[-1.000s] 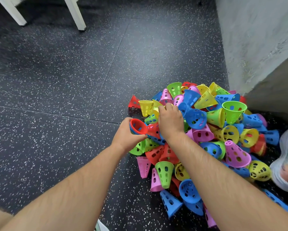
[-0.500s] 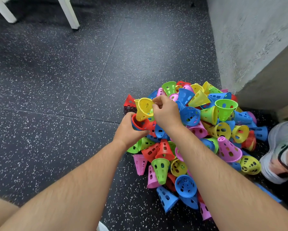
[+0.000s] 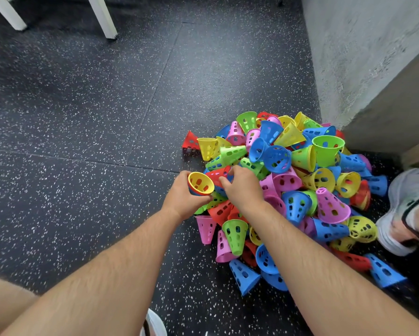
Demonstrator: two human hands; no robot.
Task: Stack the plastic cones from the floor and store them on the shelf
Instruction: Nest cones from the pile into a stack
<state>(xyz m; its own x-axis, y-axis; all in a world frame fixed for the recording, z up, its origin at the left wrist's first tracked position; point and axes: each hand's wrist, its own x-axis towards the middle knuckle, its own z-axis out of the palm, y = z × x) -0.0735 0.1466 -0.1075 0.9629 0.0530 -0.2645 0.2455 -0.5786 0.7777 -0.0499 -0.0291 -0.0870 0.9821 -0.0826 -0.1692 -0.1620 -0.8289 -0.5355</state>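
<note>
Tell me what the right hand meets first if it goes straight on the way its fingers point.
The red cone lying on its side, directly ahead of the right hand. Fingertips look at or on it; contact is unclear. Beyond it lies a green cone.

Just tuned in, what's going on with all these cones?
A person is working at a pile of coloured plastic cones on the dark speckled floor. The left hand holds a short nested stack, yellow cone innermost, red and blue under it. The right hand has its fingers curled on a red cone in the pile, seemingly the next one for the stack. Most cones lie loose; no shelf is in view.
</note>
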